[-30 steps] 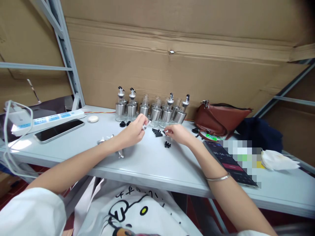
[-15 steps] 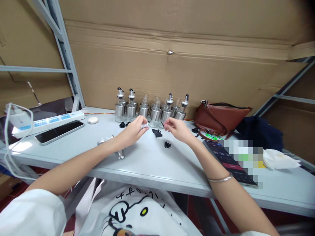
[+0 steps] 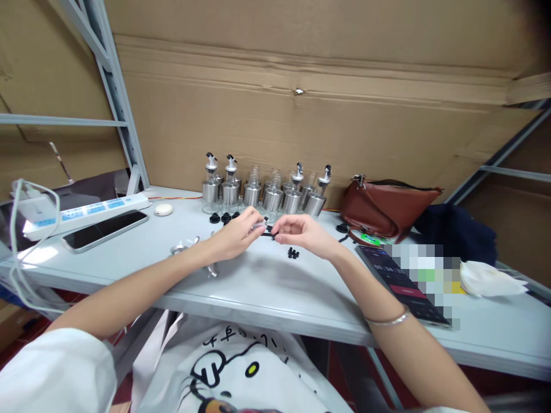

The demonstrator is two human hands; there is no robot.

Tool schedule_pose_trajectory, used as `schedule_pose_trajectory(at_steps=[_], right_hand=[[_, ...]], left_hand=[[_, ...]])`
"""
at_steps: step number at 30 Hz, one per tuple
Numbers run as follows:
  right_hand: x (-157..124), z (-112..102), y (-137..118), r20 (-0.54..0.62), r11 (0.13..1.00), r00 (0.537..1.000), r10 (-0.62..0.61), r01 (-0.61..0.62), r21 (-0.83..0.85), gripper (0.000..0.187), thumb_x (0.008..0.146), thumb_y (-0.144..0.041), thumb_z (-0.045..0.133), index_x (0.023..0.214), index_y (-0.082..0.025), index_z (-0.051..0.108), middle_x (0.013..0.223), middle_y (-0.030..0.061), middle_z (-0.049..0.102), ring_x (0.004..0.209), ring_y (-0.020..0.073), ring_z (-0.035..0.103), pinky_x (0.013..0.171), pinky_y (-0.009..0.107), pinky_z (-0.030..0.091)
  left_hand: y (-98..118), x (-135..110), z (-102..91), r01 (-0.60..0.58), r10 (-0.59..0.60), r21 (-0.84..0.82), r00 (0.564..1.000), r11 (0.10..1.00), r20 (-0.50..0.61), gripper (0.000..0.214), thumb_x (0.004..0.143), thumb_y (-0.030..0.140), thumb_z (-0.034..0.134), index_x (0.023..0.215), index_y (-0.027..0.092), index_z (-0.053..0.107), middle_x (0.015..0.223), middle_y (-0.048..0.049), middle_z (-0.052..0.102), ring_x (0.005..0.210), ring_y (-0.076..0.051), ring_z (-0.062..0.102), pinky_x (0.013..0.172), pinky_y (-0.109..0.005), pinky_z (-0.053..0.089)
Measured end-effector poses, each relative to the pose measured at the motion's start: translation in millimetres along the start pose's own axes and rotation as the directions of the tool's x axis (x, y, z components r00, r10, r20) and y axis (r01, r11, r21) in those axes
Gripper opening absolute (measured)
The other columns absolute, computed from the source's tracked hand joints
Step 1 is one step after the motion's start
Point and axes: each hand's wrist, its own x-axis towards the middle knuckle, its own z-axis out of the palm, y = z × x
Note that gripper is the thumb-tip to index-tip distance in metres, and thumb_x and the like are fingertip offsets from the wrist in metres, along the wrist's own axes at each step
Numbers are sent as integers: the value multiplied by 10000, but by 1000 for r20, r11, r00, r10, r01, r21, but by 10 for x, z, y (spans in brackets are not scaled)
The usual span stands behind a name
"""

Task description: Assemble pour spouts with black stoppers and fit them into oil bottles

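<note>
My left hand (image 3: 237, 234) is closed around a small silvery-white part, likely a pourer head, mostly covered by the fingers. Close beside it, the fingers of my right hand (image 3: 301, 234) pinch a small black piece (image 3: 272, 233) at their tips. Part of the pile of short black tubes lies hidden behind the hands. Small black fittings (image 3: 293, 253) sit in a cluster just below my right hand. Under my left wrist, loose silver pourer heads (image 3: 212, 269) rest on the table, partly covered by the forearm.
Glass and steel oil bottles (image 3: 272, 199) stand in rows at the back, several with pourers. Black caps (image 3: 214, 218) lie before them. A phone (image 3: 105, 230) and power strip (image 3: 86, 215) are left. At right are a brown bag (image 3: 383, 206) and a tablet-like screen (image 3: 400, 281).
My right hand has moved down and left, toward my left hand, over the black tubes. My left hand has shifted slightly right and down, still holding the silvery part.
</note>
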Motion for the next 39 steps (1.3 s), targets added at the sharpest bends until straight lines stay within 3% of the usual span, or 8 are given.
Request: schedule_pose_trajectory(at_steps=[5, 10, 18, 24, 32, 39], right_hand=[[39, 11, 35, -169, 996, 984, -64, 72, 46, 294, 586, -341, 785, 740, -153, 619, 673, -9, 629, 610, 100, 577, 641, 274, 494], [55, 1, 67, -275, 991, 955, -109, 127, 51, 303, 561, -341, 805, 763, -161, 669, 744, 26, 690, 671, 138, 643, 708, 318, 544], [67, 29, 91, -322, 976, 922, -216, 212, -48, 286, 585, -379, 794, 802, -198, 747, 920, 56, 702, 815, 172, 662, 812, 354, 559], [70, 41, 110, -330, 988, 934, -135, 150, 20, 340, 572, -365, 801, 854, -186, 739, 813, 52, 724, 768, 188, 683, 788, 371, 568], [60, 24, 108, -302, 965, 918, -255, 222, -141, 275, 638, -407, 756, 824, -205, 755, 883, 65, 707, 818, 182, 657, 738, 323, 558], [75, 27, 118, -301, 967, 921, -246, 214, -136, 275, 647, -408, 752, 845, -218, 757, 876, 62, 693, 799, 171, 642, 717, 312, 545]], left_hand=[[0, 8, 10, 22, -21, -49, 999, 999, 32, 194, 930, 322, 355, 931, 175, 483, 946, -63, 544, 865, -173, 546, 810, -319, 443], [28, 6, 5, 113, -126, -142, 989, 983, -82, 151, 899, 299, 401, 991, 179, 404, 944, -57, 560, 811, -156, 560, 728, -290, 448], [100, 2, -38, 93, -108, -253, 993, 963, -47, 162, 882, 328, 456, 935, 176, 473, 734, 15, 573, 557, -91, 487, 542, -218, 386], [81, 8, -40, 30, -43, -141, 995, 990, -94, 220, 893, 329, 435, 929, 155, 563, 857, -33, 631, 658, -113, 527, 600, -236, 403], [75, 9, -32, -14, 9, -111, 999, 994, -49, 252, 909, 332, 400, 912, 155, 580, 823, -34, 612, 712, -135, 536, 633, -251, 412], [127, 5, -39, 64, -65, -142, 998, 988, -4, 233, 916, 339, 366, 880, 162, 514, 787, -12, 577, 631, -116, 490, 596, -243, 386]])
